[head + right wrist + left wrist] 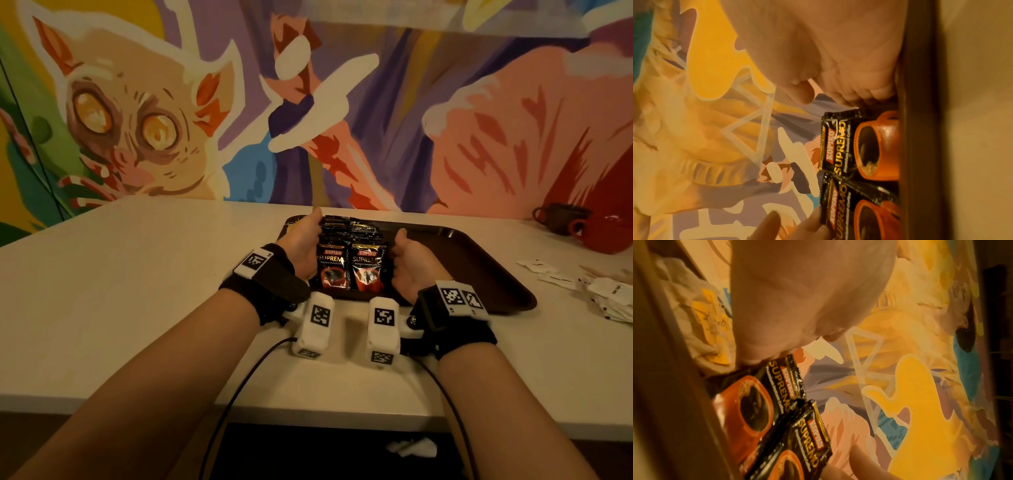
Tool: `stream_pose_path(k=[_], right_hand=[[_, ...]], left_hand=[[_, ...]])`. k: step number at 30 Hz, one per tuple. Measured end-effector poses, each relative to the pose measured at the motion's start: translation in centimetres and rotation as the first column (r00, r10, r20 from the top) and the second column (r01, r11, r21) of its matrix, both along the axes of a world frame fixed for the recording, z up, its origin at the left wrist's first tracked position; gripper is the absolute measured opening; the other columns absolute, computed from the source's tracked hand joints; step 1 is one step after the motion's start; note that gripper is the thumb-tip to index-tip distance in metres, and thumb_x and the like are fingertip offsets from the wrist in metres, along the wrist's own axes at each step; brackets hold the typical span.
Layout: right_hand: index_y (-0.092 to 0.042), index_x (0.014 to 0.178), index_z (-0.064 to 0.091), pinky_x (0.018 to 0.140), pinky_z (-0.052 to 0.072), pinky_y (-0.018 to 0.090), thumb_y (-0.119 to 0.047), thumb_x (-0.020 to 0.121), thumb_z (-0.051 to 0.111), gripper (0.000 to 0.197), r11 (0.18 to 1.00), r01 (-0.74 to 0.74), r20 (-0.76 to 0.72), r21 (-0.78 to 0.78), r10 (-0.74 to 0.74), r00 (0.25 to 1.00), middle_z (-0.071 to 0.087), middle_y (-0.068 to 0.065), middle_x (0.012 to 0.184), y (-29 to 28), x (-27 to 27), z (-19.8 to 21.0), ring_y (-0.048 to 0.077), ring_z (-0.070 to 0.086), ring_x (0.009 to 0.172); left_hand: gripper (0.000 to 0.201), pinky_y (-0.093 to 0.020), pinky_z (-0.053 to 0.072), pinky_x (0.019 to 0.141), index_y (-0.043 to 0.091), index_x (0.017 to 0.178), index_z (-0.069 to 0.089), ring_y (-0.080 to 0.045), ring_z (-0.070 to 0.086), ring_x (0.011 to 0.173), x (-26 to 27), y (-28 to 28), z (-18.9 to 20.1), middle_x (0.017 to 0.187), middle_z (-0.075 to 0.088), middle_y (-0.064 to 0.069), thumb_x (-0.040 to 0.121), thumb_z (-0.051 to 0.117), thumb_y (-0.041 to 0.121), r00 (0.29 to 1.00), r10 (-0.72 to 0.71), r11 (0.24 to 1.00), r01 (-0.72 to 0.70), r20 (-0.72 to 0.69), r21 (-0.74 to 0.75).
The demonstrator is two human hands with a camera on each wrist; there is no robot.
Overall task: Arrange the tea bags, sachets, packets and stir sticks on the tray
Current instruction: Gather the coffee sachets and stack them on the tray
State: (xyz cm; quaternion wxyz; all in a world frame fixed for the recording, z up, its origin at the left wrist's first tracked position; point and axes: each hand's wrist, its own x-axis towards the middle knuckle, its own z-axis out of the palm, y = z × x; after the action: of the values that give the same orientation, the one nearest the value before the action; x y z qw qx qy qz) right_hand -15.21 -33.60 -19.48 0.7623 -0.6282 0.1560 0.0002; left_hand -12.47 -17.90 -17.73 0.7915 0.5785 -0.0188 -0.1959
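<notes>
A brown tray (479, 267) lies on the white table. On its left part stand black Kopiko Supremo coffee packets (349, 267) in two rows, one behind another. My left hand (305, 240) lies flat against the left side of the rows, fingers pointing away from me. My right hand (407, 267) presses the right side, thumb up, fingers loosely bent. The left wrist view shows the palm of the left hand (797, 296) against the packets (781, 410), and the right wrist view shows the right hand (838, 48) touching the packets (859, 146) beside the tray rim (920, 129).
White sachets (603, 294) and thin stir sticks (597, 274) lie loose on the table right of the tray. A dark cup (558, 216) and a red cup (603, 236) stand at the back right. Yellow-and-white tea bags (709, 324) lie behind my left hand. A painted wall rises behind the table.
</notes>
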Motion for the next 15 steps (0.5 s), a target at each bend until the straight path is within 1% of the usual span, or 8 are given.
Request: stream_pose_path(k=[2,5,6,7,8,10,12,15], right_hand=[[-0.005,0.147,0.024,0.109,0.027,0.038,-0.047,0.1,0.029,0.063,0.999,-0.019,-0.048,0.044,0.021,0.999,0.031,0.015,0.151,-0.5,0.0,0.7,0.028,0.028,0.14],[-0.006,0.15,0.01,0.117,0.008,0.042,-0.053,0.098,0.024,0.072,0.996,-0.057,-0.085,0.062,0.062,0.994,0.014,0.015,0.157,-1.6,0.7,1.5,0.027,0.011,0.146],[-0.006,0.15,0.008,0.118,0.007,0.044,-0.055,0.098,0.023,0.074,0.994,-0.085,-0.095,0.067,0.092,0.991,0.012,0.015,0.157,-2.0,0.9,1.6,0.028,0.01,0.146],[-0.005,0.15,0.007,0.118,0.007,0.045,-0.056,0.097,0.022,0.076,0.99,-0.123,-0.111,0.07,0.13,0.985,0.012,0.016,0.157,-2.3,1.1,1.8,0.029,0.012,0.145],[-0.003,0.15,0.008,0.118,0.01,0.046,-0.057,0.097,0.022,0.077,0.984,-0.164,-0.127,0.07,0.172,0.977,0.015,0.016,0.156,-2.4,1.2,1.8,0.03,0.015,0.144],[-0.001,0.148,0.016,0.116,0.018,0.046,-0.058,0.096,0.023,0.078,0.965,-0.248,-0.137,0.082,0.258,0.957,0.028,0.018,0.152,-2.5,1.4,1.7,0.032,0.027,0.14],[0.0,0.147,0.021,0.115,0.022,0.046,-0.059,0.096,0.024,0.078,0.953,-0.291,-0.143,0.085,0.301,0.943,0.035,0.019,0.148,-2.7,1.7,1.8,0.032,0.032,0.138],[0.0,0.149,0.012,0.118,0.013,0.046,-0.059,0.095,0.022,0.08,0.956,-0.291,-0.174,0.033,0.292,0.941,0.022,0.019,0.154,-3.4,2.7,2.5,0.032,0.02,0.143]], left_hand=[[0.063,-0.035,0.047,0.084,0.004,0.14,0.037,-0.025,0.052,0.118,0.2,0.3,0.3,0.132,0.052,-0.013,0.101,0.022,0.051,1.0,0.011,0.999,-0.012,0.023,0.044],[0.073,-0.037,0.023,0.113,0.008,0.151,0.014,-0.023,0.019,0.144,1.2,1.1,0.6,0.157,0.019,-0.009,0.098,0.018,0.058,0.998,0.055,0.993,-0.056,0.007,0.106],[0.074,-0.037,0.023,0.114,0.009,0.15,0.019,-0.023,0.022,0.143,1.6,1.3,0.6,0.157,0.021,-0.009,0.097,0.018,0.061,0.999,0.05,0.992,-0.05,-0.004,0.112],[0.073,-0.036,0.031,0.109,0.008,0.143,0.033,-0.022,0.034,0.136,2.0,1.4,0.4,0.15,0.034,-0.009,0.097,0.018,0.062,0.999,0.039,0.992,-0.037,-0.01,0.123],[0.07,-0.033,0.04,0.098,0.007,0.128,0.047,-0.021,0.047,0.123,2.2,1.4,0.2,0.136,0.049,-0.01,0.097,0.017,0.062,1.0,0.017,0.992,-0.014,-0.024,0.122],[0.067,-0.03,0.045,0.081,0.006,0.107,0.053,-0.021,0.056,0.1,2.3,1.0,0.2,0.112,0.059,-0.012,0.098,0.016,0.06,0.999,-0.019,0.991,0.025,-0.048,0.131],[0.071,-0.031,0.047,0.079,0.001,0.118,0.05,-0.023,0.057,0.098,2.8,1.0,0.3,0.112,0.06,-0.013,0.098,0.016,0.059,0.998,-0.046,0.988,0.053,-0.05,0.143],[0.079,-0.037,0.04,0.101,-0.002,0.147,0.023,-0.028,0.046,0.127,3.6,1.6,1.2,0.145,0.041,-0.017,0.097,0.017,0.06,0.996,-0.056,0.992,0.062,-0.064,0.108]])
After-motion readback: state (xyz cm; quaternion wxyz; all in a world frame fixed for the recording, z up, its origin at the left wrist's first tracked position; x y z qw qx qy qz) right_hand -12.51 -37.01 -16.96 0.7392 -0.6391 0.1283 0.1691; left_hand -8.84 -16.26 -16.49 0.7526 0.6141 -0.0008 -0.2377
